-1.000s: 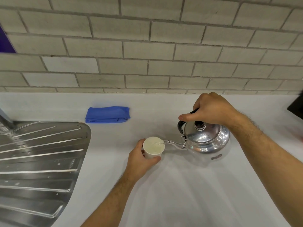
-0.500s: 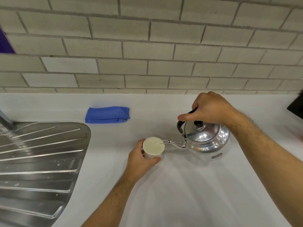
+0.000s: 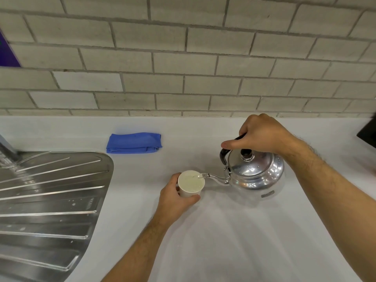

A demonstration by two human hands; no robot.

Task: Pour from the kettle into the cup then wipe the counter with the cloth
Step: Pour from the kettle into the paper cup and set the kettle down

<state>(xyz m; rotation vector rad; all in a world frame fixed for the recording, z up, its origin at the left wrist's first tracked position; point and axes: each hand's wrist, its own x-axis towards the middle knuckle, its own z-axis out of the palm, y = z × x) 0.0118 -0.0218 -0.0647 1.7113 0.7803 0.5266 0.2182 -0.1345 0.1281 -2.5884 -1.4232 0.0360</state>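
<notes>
A shiny metal kettle [image 3: 255, 173] with a black handle hangs just above the white counter [image 3: 223, 241], tipped to the left. My right hand [image 3: 262, 133] grips its handle from above. The thin spout reaches over the rim of a small white paper cup [image 3: 191, 183], and a thin stream runs into it. My left hand [image 3: 175, 200] wraps around the cup from the near side and holds it on the counter. A folded blue cloth [image 3: 134, 143] lies at the back of the counter, left of the cup, near the wall.
A ribbed steel sink drainboard [image 3: 46, 200] fills the left side, with a tap base [image 3: 7, 153] at its far corner. A grey brick wall [image 3: 183, 64] closes the back. A dark object [image 3: 368, 132] sits at the right edge.
Almost nothing differs: both hands keep their grip, and the kettle stays tilted with its spout over the cup.
</notes>
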